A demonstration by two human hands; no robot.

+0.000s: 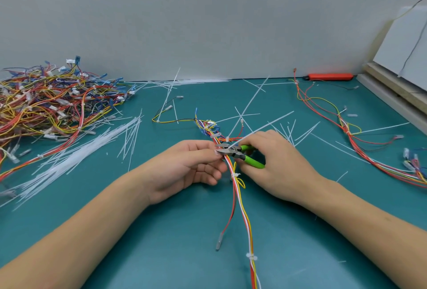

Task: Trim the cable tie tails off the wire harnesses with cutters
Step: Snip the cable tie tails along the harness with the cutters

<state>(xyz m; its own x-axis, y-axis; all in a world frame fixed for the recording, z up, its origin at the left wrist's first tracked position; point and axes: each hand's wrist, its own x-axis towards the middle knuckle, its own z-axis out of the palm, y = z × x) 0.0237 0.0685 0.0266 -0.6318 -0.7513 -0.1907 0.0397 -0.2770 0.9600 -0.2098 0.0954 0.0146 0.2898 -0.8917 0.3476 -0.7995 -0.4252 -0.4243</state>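
While the harness (242, 215) runs from the near edge up between your forearms, you can read its progress tie by tie: the nearest white tie (251, 257) sits flush with no tail showing, and so does the next one (235, 175) just below your hands. Your left hand (191, 164) pinches the bundle of red, white, yellow and orange wires beside the cutter head, fingers curled in. Your right hand (275, 161) grips the green-handled cutters (240, 153), whose dark metal jaws stand slightly apart at the wires, with a long translucent tail (261, 127) slanting up to the right from that spot. I judge this cut is the one in hand; whether the blades already touch the tail is too fine to tell.

Just beyond, another tie (228, 138) shows a long tail rising toward the far wall, so this harness has at least that left.

Around you the teal mat (161, 242) is smooth and matte, strewn with thin, stiff nylon strips, thickest in a fan at the near left (69, 157). At far left a tangled heap of harnesses (50, 99) lies loose, glossy wires with small clear and blue connectors; trimmed or not, I cannot say. At right another harness (351, 136) sprawls with tails sticking out, likely waiting. By the far wall lies an orange-red tool (330, 76).
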